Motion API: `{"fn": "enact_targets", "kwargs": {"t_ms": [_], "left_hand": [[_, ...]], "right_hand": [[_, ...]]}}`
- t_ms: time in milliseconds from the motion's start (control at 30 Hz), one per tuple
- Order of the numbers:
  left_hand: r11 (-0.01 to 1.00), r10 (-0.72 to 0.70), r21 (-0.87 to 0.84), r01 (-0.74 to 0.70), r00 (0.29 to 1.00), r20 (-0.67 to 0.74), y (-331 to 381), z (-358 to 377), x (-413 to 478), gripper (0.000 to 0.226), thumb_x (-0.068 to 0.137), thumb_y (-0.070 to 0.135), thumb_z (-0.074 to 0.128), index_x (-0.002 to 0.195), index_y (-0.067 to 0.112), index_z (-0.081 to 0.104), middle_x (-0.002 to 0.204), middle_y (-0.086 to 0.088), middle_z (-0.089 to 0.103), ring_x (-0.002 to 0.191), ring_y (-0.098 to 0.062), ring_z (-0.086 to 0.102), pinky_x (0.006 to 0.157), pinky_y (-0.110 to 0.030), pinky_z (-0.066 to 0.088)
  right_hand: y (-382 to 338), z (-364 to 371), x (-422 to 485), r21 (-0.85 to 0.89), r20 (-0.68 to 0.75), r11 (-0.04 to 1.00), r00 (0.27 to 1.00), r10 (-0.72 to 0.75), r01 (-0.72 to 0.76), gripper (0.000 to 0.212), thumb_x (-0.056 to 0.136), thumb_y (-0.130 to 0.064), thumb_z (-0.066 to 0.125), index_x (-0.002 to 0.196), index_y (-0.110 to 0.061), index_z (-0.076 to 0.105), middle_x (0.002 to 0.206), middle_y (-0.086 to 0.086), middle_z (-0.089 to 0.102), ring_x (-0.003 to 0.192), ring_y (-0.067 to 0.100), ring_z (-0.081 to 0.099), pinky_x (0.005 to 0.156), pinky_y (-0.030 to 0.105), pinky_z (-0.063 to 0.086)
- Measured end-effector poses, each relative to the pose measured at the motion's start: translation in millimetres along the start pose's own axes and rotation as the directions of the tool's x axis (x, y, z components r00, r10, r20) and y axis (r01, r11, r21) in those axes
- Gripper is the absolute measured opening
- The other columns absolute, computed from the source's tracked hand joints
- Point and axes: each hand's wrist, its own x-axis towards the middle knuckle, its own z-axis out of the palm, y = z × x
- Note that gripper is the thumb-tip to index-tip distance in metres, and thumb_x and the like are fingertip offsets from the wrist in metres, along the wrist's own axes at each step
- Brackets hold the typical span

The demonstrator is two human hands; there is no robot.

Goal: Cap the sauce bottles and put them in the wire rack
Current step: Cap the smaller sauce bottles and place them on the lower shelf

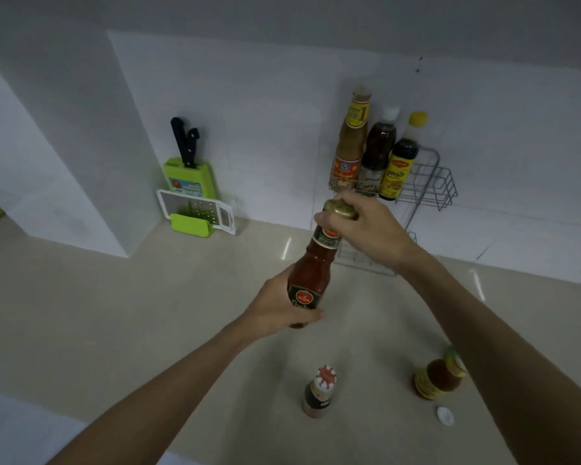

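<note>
A red sauce bottle (311, 266) with a dark label is held tilted above the counter. My left hand (275, 307) grips its lower body. My right hand (366, 226) is closed around its gold cap (338, 208) at the top. Behind it, a wire rack (430, 182) against the wall holds three capped bottles (376, 152). Near the front edge stand a small bottle with a red-and-white cap (319, 394) and a squat amber bottle (438, 377) partly hidden by my right forearm. A loose white cap (445, 415) lies on the counter beside it.
A green knife block with black-handled knives (188, 169) and a white-and-green grater (198, 216) stand against the back wall at the left. The beige counter (114, 297) meets white walls (265, 112), with a wall corner jutting out at far left.
</note>
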Motion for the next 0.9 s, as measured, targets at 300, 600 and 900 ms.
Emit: {"fn": "enact_targets", "kwargs": {"t_ms": [300,600,900], "left_hand": [[0.978,-0.064,0.205,0.04,0.992,0.111,-22,26,99,0.101,0.062,0.018,0.088,0.144,0.016,0.028,0.142,-0.003,0.044,0.132,-0.02,0.046,0.099,-0.026,0.047],[0.96,-0.274,0.096,0.263,0.953,0.128,-54,21,189,0.092,0.085,0.006,0.059,0.155,0.022,0.002,0.163,-0.003,0.014,0.148,-0.024,0.019,0.106,-0.028,0.028],[0.947,-0.312,-0.022,0.321,0.934,0.172,-78,32,219,0.093,0.079,-0.008,0.053,0.155,0.019,0.006,0.163,-0.004,0.016,0.149,-0.022,0.018,0.104,-0.029,0.029]], "right_hand": [[108,37,8,-0.001,-0.389,0.989,0.911,0.137,-0.149,0.044,0.076,-0.035,0.077,0.11,-0.013,0.061,0.099,-0.003,0.068,0.081,0.01,0.066,0.071,0.011,0.053],[182,50,81,0.051,-0.529,0.997,0.844,0.08,-0.063,0.033,0.077,-0.025,0.077,0.102,-0.028,0.055,0.09,-0.022,0.061,0.086,-0.012,0.057,0.075,0.012,0.047],[223,55,129,-0.044,-0.406,0.989,0.907,0.111,-0.14,0.045,0.082,-0.029,0.073,0.119,-0.011,0.055,0.11,0.008,0.068,0.1,0.021,0.063,0.081,0.021,0.048]]}}
